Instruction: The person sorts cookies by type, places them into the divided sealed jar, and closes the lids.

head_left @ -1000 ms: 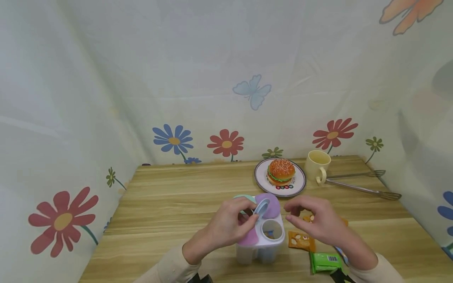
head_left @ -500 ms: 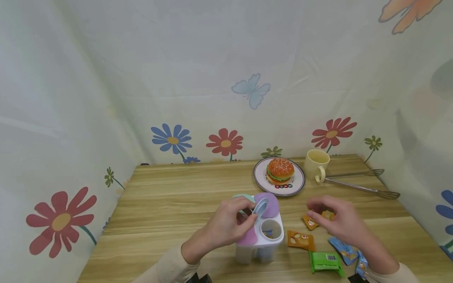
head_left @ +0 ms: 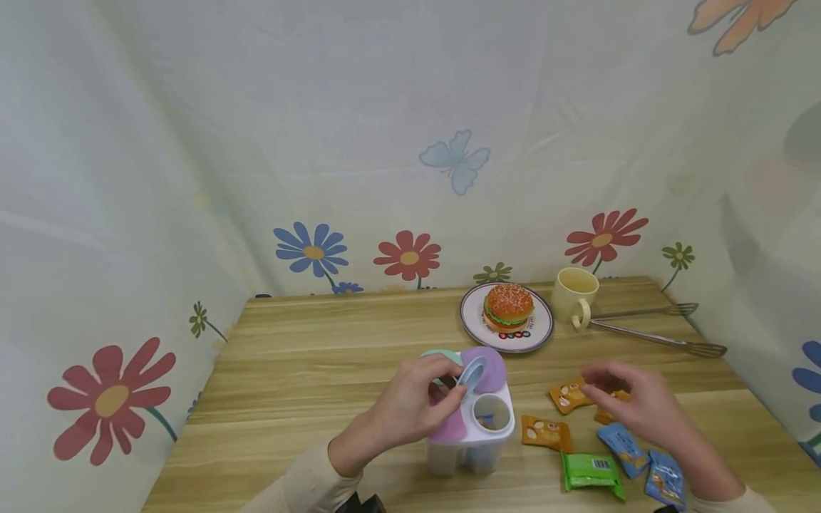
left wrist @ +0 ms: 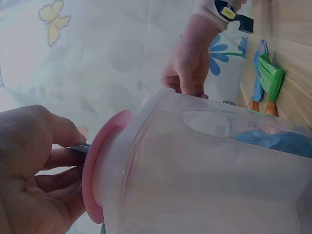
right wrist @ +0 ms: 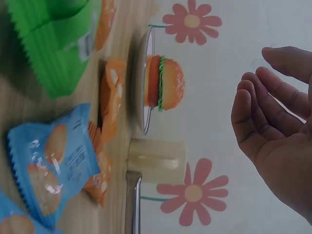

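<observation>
A clear plastic container [left wrist: 195, 175] with a white top and round pastel lids stands in front of me. My left hand [head_left: 410, 402] pinches its light blue lid [head_left: 473, 376], tilted up beside an uncovered round opening [head_left: 492, 413]. Through the clear wall in the left wrist view, a blue wrapper [left wrist: 273, 140] shows inside. My right hand [head_left: 644, 402] hovers right of the container, over the snack packets, its fingers loosely bent and nothing in them. Below and around it lie orange packets [head_left: 545, 433], blue packets [head_left: 623, 449] and a green packet [head_left: 591, 473].
Farther back, a toy hamburger [head_left: 508, 306] sits on a white plate [head_left: 473, 329]. Right of it stand a cream mug [head_left: 571, 296] and two metal whisk-like utensils [head_left: 661, 340] lying flat. A flowered curtain [head_left: 359, 142] encloses the wooden table [head_left: 308, 356].
My right hand has moved right, away from the container and over the packets, uncovering the blue and orange ones. The left hand keeps holding the lid in the same place.
</observation>
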`<state>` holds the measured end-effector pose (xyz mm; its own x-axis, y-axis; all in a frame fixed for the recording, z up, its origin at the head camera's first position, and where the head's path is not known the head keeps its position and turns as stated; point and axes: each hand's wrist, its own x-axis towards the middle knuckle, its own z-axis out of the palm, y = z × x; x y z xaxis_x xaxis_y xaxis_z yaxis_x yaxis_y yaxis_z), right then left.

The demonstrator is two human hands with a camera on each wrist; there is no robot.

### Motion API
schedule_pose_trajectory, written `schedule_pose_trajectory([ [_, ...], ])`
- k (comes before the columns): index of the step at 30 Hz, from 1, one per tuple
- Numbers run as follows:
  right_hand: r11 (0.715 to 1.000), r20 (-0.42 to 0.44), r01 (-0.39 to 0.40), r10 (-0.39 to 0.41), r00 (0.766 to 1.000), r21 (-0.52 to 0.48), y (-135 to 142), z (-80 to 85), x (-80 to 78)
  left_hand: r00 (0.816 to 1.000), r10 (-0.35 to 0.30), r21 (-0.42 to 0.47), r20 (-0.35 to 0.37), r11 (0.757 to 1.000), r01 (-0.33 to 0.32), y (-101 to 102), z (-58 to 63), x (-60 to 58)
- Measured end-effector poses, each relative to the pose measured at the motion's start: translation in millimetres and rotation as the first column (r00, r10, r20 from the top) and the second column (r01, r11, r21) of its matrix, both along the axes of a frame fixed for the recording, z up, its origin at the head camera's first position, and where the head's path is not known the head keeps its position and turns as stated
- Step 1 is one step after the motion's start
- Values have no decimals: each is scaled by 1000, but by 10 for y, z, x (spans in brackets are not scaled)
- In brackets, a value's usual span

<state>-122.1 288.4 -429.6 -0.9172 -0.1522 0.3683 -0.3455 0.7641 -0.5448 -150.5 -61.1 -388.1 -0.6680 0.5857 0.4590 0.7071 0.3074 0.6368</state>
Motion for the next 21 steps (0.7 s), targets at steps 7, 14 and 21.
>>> schedule_pose_trajectory([
  [7, 999, 53, 24, -26, 998, 28, 134, -97, 33, 1000, -3, -1, 4, 1000, 3, 4, 16, 0],
  [14, 996, 137, 70, -77, 988, 56, 219, -178, 75, 1000, -1, 3, -9, 1000, 1, 5, 3, -8],
  [21, 993, 240, 79, -98, 966, 87, 306, -277, 118, 1000, -3, 6, -5, 1000, 3, 8, -1, -5],
])
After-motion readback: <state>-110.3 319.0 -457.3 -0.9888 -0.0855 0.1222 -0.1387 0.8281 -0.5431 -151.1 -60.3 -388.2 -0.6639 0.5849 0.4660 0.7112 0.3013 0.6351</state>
